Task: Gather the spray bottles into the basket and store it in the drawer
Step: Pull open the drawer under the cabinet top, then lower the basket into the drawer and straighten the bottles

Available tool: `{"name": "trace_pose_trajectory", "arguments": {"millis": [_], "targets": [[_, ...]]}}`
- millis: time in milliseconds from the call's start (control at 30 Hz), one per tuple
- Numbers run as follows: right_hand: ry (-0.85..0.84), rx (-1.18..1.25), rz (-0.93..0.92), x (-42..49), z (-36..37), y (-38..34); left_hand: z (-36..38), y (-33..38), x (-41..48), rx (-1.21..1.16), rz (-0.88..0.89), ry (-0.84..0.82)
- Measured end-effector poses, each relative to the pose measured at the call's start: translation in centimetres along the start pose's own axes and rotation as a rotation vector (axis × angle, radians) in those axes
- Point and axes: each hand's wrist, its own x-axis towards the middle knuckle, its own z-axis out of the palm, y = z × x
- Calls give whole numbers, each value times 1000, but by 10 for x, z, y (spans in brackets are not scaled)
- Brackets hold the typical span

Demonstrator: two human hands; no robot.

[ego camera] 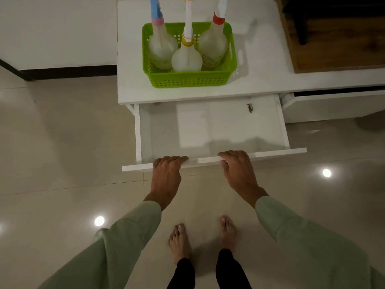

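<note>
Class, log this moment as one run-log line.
stage: drawer open | both hands on white drawer front | three spray bottles in green plastic basket on cabinet top | next: likely basket into drawer

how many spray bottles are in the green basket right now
3, all standing upright in the green basket on the cabinet top: the pink-collared bottle at left, the yellow-collared bottle front centre, the red-collared bottle at right. None seems hidden.

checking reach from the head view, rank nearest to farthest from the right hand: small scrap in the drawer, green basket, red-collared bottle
From the right hand on the drawer's front edge:
1. Small scrap, inside the open drawer near its back right.
2. Green basket, on the cabinet top behind the drawer.
3. Red-collared bottle, standing in the basket's right side, farther back.
</note>
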Motion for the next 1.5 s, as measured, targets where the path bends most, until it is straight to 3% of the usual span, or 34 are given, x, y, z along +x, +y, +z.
{"name": "trace_pose_trajectory", "arguments": {"millis": [433,967,1167,1267,1500], "targets": [[-37,-11,-44,-81,11,15,22,13,-78,-7,-55,-28],[-81,-21,-24,-83,10,15,11,25,-72,-29,-141,-125],[-203,75,-2,-71,-6,16,2,34,-68,-121,-217,-170],[-180,179,66,-54,-29,12,-14,43,-57,-258,-281,-132],[19,404,103,27,-101,-9,-79,59,13,-364,-227,98]]}}
